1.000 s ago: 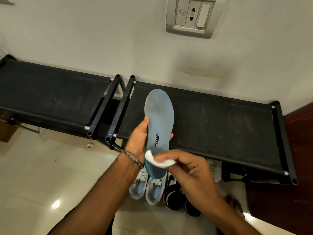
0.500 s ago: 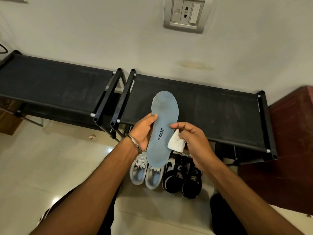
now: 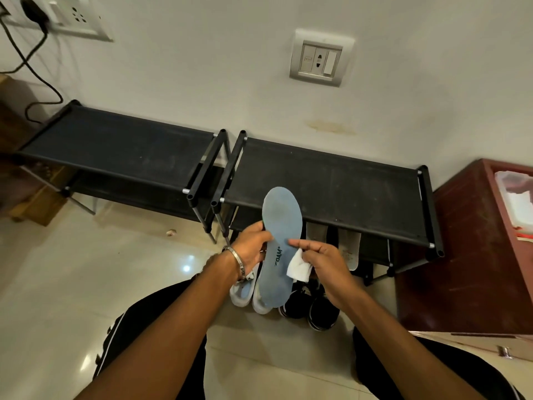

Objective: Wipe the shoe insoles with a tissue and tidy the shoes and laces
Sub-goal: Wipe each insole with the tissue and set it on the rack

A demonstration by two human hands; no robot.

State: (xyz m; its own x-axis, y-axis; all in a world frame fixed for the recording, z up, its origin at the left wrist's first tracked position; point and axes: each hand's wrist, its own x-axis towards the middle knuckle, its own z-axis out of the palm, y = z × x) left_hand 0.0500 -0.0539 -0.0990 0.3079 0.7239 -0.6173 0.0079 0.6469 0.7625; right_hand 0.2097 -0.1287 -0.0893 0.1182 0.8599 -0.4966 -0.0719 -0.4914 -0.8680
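My left hand (image 3: 252, 245) grips the left edge of a blue insole (image 3: 280, 238), held upright in front of me with its printed face toward the camera. My right hand (image 3: 323, 262) pinches a folded white tissue (image 3: 298, 268) against the insole's right edge near the middle. Below them on the floor stand a pair of white shoes (image 3: 245, 295) and a pair of black shoes (image 3: 317, 310), partly hidden by the insole and my hands. Two pale insoles (image 3: 349, 249) lean under the rack behind the black shoes.
Two black shoe racks (image 3: 340, 183) stand side by side against the white wall. A dark red cabinet (image 3: 467, 249) is at the right. A wall socket (image 3: 318, 59) sits above; a plugged cable (image 3: 34, 67) hangs at the far left. Glossy tiled floor (image 3: 72, 269) lies below.
The tissue went from the insole's heel up to its right edge at mid-length. Both hands with the insole sit lower and farther from the camera, and the view has widened.
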